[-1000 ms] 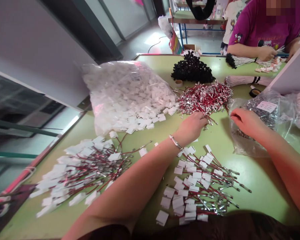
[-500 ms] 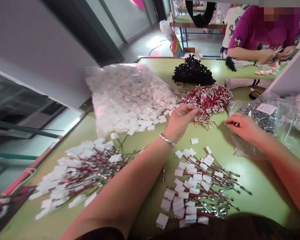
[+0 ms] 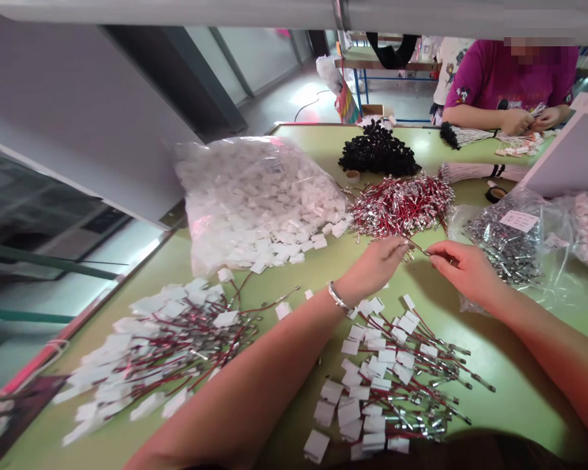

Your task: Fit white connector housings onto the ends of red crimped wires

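Observation:
A short red wire with metal ends stretches between my two hands, just in front of the pile of red wires. My left hand, with a silver bracelet at its wrist, is closed in a pinch on one end of this wire. At the other end, my right hand pinches the metal tip between thumb and fingers. Below the hands lies a group of red wires with white connectors, their metal ends pointing right. A larger heap of similar connector wires lies left of my left forearm.
An open clear bag of white connectors lies at the back left. Behind the wires is a black pile. A bag of metal pieces sits right. Across the table, a person in purple handles white wires.
My left hand has moved right and toward me, away from the wire pile. My right hand has come slightly left, and the wire now spans both hands. The view has tilted up a little.

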The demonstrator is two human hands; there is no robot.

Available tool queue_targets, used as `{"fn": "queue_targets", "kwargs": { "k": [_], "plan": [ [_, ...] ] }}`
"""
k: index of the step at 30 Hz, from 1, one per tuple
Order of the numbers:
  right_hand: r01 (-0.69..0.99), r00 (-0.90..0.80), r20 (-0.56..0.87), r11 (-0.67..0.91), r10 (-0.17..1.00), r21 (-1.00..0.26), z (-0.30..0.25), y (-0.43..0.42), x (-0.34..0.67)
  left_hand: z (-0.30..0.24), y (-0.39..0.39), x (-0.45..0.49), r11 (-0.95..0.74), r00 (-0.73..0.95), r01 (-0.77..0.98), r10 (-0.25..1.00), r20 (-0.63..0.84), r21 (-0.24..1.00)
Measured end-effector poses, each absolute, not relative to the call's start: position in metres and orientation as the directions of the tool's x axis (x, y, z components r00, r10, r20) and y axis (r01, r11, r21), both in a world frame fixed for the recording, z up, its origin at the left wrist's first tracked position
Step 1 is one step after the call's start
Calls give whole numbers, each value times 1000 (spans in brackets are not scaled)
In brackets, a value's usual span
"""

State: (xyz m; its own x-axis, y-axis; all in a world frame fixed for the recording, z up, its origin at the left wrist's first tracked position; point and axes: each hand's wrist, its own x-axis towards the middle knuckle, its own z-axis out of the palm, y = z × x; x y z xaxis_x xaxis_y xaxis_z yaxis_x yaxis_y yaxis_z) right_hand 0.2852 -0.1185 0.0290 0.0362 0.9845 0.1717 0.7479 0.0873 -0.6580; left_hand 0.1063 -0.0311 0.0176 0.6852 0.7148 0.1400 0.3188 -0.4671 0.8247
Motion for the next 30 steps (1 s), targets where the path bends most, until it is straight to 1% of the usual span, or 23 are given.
{"fn": "queue_targets", "kwargs": {
  "k": [2, 4, 7, 9, 11, 14, 17, 19, 21, 23, 25, 26, 27, 28, 30],
  "plan": [
    [731, 74, 215, 94, 974, -675, 28, -120, 283, 19, -34, 106, -545, 734, 376, 669, 118, 749],
    [724, 70, 244, 119, 967, -679, 27, -121, 281, 21, -38, 106, -564, 759, 418, 647, 67, 712],
    [736, 27, 300, 184, 954, -651, 25, -121, 278, 23, -44, 107, -525, 784, 448, 620, -37, 724],
    [739, 5, 329, 218, 944, -637, 24, -121, 277, 26, -47, 108, -502, 800, 435, 597, -64, 748],
    [732, -12, 335, 236, 942, -639, 23, -120, 277, 28, -49, 108, -503, 808, 426, 585, -67, 752],
    [715, -24, 315, 237, 949, -658, 24, -120, 278, 30, -50, 108, -549, 819, 436, 571, -61, 713],
    [681, -18, 280, 216, 960, -699, 27, -120, 279, 29, -49, 106, -607, 835, 418, 550, -22, 676],
    [685, -23, 247, 195, 969, -702, 30, -120, 280, 27, -48, 105, -656, 830, 447, 558, -7, 608],
    [695, -40, 145, 132, 989, -707, 35, -121, 281, 25, -47, 104, -734, 831, 500, 556, -16, 460],
    [662, -51, -72, -20, 996, -749, 39, -124, 282, 26, -47, 103, -833, 874, 476, 485, -40, 282],
    [586, -61, -305, -213, 950, -782, 42, -126, 282, 28, -50, 104, -905, 918, 396, 388, -81, 155],
    [540, -75, -386, -288, 919, -791, 42, -127, 283, 30, -52, 104, -926, 933, 356, 346, -96, 123],
    [492, -95, -435, -338, 895, -802, 43, -128, 283, 31, -54, 105, -937, 941, 334, 324, -103, 105],
    [446, -120, -457, -363, 881, -818, 43, -128, 283, 32, -55, 106, -938, 941, 333, 323, -104, 98],
    [373, -166, -443, -360, 881, -855, 43, -127, 284, 34, -55, 107, -927, 935, 354, 347, -74, 127]
  ]
}}
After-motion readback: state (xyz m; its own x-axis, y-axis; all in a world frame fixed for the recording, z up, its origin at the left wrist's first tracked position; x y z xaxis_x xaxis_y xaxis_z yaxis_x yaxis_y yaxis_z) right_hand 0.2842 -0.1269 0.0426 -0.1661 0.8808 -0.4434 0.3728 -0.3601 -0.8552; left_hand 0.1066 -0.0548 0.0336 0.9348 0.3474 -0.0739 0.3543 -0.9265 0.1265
